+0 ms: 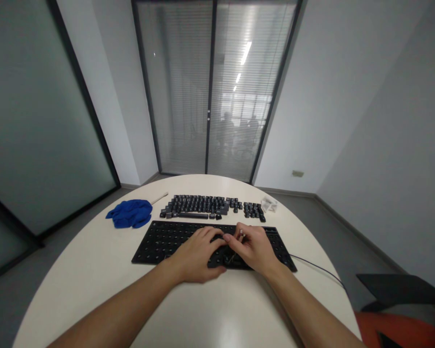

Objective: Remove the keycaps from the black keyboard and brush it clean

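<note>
A black keyboard base (166, 241) without keycaps lies on the pale round table (94, 270). Over its middle rests my left hand (199, 253), its fingers spread and the thumb near the front edge. Just to the right, my right hand (252, 245) is closed in a pinch above the base; what its fingertips hold is too small to make out. The fingertips of both hands come close together. Beyond the base, loose black keycaps (199, 204) are laid out in keyboard order, with a long spacebar (194, 215) in front.
A crumpled blue cloth (130, 213) lies at the left, beside a thin light-coloured stick (159, 197). Small clear plastic items (269, 204) sit at the back right. A black cable (317, 267) runs off the right edge, near a red and black chair (402, 328).
</note>
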